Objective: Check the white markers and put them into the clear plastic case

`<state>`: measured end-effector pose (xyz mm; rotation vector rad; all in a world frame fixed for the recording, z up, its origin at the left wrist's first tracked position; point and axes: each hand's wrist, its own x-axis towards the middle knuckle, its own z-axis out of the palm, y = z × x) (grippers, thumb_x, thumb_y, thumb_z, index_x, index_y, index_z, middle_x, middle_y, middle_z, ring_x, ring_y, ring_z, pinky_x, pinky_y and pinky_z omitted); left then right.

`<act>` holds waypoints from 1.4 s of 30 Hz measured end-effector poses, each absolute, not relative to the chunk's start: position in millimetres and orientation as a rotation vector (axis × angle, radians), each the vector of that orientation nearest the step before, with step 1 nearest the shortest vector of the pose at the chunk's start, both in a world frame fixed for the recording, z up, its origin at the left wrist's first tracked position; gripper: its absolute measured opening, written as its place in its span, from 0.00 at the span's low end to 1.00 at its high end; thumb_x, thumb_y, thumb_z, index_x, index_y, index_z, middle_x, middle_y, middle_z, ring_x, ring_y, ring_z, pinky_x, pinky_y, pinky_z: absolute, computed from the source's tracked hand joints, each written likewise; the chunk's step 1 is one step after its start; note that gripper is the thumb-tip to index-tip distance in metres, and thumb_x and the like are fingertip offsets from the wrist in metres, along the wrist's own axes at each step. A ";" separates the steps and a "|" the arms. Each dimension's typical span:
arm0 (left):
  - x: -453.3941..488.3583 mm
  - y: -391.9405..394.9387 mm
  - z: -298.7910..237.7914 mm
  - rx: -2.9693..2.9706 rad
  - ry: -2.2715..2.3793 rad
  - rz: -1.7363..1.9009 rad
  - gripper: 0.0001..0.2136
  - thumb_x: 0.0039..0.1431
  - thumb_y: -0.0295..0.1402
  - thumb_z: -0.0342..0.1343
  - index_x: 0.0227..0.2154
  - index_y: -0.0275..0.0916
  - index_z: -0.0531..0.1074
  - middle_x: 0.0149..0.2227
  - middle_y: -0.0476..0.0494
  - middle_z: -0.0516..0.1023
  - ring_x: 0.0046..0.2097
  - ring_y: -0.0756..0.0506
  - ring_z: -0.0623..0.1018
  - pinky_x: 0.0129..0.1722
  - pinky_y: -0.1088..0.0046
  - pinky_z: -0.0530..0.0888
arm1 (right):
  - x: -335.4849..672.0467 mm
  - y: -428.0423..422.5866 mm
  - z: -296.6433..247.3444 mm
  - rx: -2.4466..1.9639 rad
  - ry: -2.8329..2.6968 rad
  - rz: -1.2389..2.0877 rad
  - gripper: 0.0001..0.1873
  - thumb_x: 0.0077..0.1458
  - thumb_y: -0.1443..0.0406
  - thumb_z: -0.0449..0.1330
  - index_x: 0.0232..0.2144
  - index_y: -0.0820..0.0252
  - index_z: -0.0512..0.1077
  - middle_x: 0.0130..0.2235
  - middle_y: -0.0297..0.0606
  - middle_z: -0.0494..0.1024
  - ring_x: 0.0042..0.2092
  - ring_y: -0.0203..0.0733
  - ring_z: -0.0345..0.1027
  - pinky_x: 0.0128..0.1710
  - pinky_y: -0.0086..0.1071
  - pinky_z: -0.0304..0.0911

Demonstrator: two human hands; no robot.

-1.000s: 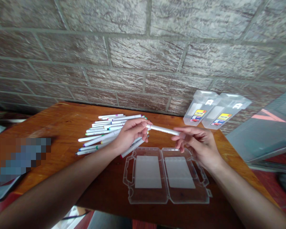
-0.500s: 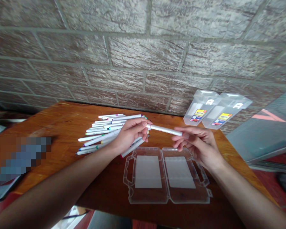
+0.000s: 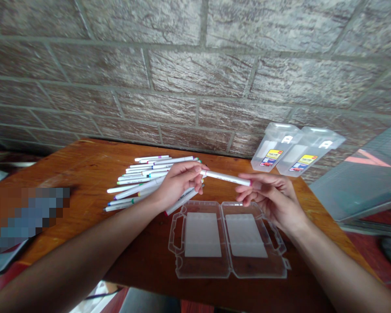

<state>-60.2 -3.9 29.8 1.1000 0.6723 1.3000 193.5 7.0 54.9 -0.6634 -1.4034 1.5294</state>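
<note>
Now more of the white marker [image 3: 226, 177] shows at its three-o'clock end: the right hand [image 3: 273, 193] has slid outward a little, and a magenta tip [image 3: 250, 183] appears beside its thumb. That hand pinches the very end between thumb and fingers, while the left hand [image 3: 182, 178], unshifted, pinches the nine-o'clock end. Whether a cap is loosening I cannot tell; the barrel looks whole, so this reads as a change of hold, with the marker in the air rather than laid down. Below it, towards six o'clock, an open clear plastic case [image 3: 202, 267] lies flat on the tabletop [image 3: 84, 174]. Loose white markers [image 3: 138, 188] lie towards nine o'clock, partly hidden by the left hand, and two upright translucent cases [image 3: 295, 148] stand towards two o'clock near the brick wall [image 3: 198, 69].
</note>
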 end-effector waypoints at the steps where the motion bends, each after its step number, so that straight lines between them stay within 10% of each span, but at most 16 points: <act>1: -60.4 -3.8 29.7 1.101 0.672 1.300 0.11 0.62 0.36 0.64 0.40 0.33 0.80 0.25 0.49 0.71 0.27 0.51 0.73 0.30 0.71 0.77 | 193.5 7.0 55.0 -0.663 -1.400 1.532 0.13 0.53 0.59 0.72 0.41 0.55 0.85 0.34 0.43 0.88 0.30 0.45 0.82 0.27 0.33 0.77; 42: -62.1 -10.2 37.2 1.101 0.393 1.202 0.12 0.60 0.31 0.68 0.47 0.43 0.83 0.40 0.38 0.87 0.28 0.51 0.77 0.32 0.72 0.76 | 192.7 24.2 46.6 -0.838 -1.096 1.557 0.11 0.45 0.62 0.77 0.29 0.62 0.82 0.28 0.40 0.86 0.24 0.35 0.78 0.23 0.22 0.75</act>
